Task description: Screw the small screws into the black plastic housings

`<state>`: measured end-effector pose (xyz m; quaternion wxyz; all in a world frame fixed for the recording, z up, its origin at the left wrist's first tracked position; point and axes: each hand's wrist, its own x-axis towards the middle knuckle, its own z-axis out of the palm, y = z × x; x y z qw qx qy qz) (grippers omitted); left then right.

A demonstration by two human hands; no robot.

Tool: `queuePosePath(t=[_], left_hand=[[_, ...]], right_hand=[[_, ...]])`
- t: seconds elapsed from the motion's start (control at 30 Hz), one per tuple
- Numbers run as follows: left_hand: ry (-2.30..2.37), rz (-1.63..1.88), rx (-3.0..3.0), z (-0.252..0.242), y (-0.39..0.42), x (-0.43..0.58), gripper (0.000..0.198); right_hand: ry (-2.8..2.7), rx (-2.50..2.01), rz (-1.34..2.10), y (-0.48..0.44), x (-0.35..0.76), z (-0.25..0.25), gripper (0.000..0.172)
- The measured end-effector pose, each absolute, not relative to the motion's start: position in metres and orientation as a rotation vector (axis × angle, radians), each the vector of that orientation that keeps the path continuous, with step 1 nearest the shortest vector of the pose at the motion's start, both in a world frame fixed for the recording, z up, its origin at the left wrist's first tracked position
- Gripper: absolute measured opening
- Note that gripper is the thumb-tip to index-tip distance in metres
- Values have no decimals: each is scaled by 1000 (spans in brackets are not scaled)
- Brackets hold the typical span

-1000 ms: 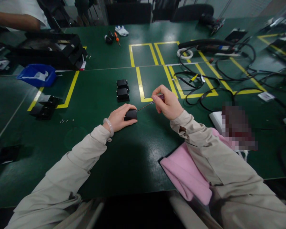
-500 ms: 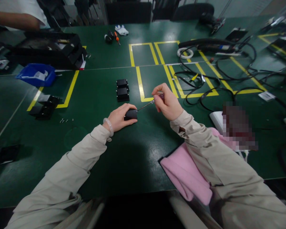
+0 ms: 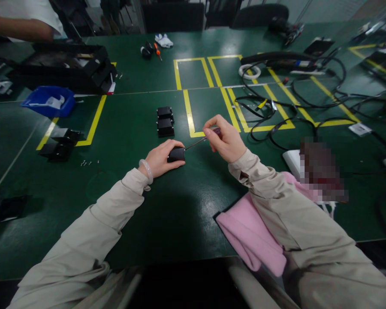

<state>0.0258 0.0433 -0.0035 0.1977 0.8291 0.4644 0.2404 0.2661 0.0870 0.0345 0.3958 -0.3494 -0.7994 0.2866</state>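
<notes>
My left hand (image 3: 161, 159) grips a small black box (image 3: 176, 154) on the green table, thumb along its near side and fingers along its far side. In my right hand (image 3: 224, 138) is a screwdriver (image 3: 195, 143), its dark reddish handle mostly hidden by the fingers. The thin shaft slants down to the left, and its tip meets the right end of the box. Beyond the left hand stand two similar black boxes (image 3: 165, 125), one behind the other, with small shiny screws at their ends. Several loose screws (image 3: 86, 163) lie left of my left hand.
More black parts (image 3: 59, 145) and a blue bin (image 3: 49, 101) are at the left, before a long black case (image 3: 67, 66). A pink cloth (image 3: 252, 231) lies under my right forearm. Black cables (image 3: 296, 103) sprawl at right. Another person's arm (image 3: 22, 28) shows at top left.
My right hand has shifted very slightly left and down with the screwdriver. The tip stays at the box's end, and my left hand keeps its grip.
</notes>
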Motion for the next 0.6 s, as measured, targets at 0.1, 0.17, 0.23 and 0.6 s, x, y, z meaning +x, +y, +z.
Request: queuePosePath(t=[0.1, 0.17, 0.23, 0.6], left_hand=[[1305, 664, 2317, -3, 43, 26, 39], [1312, 654, 2310, -4, 44, 26, 39], [1317, 654, 2307, -4, 44, 26, 40], [1305, 664, 2311, -5, 44, 25, 41]], right_hand=[[-2025, -891, 778, 89, 267, 33, 23], [-2011, -878, 853, 91, 267, 32, 20], [-1993, -862, 897, 91, 267, 32, 18], [-1961, -873, 929, 91, 267, 32, 16]])
